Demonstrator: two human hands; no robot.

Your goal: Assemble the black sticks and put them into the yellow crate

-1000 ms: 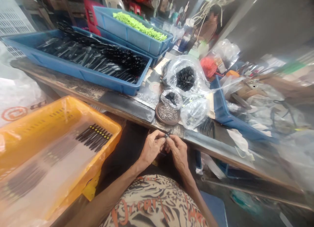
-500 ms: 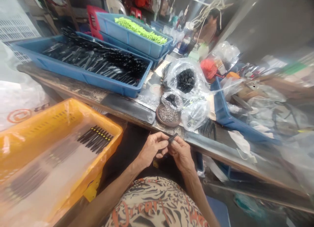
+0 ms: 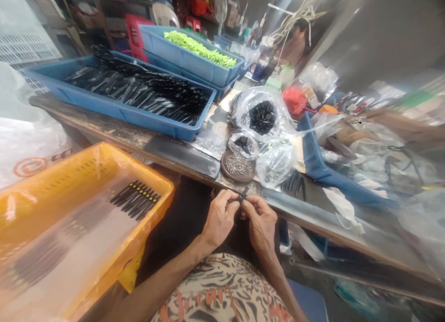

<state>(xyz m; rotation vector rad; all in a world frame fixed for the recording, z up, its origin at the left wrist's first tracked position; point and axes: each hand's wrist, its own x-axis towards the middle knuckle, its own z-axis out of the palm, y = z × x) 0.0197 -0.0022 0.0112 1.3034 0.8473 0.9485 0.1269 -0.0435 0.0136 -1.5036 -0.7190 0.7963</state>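
Grip: our left hand (image 3: pixel 219 220) and right hand (image 3: pixel 261 222) pinch one black part (image 3: pixel 243 195); slack pressure, we judge, could drop it.

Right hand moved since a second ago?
Yes, slightly: the right hand has shifted toward the right of the view, judged against the round brown bowl on the bench.
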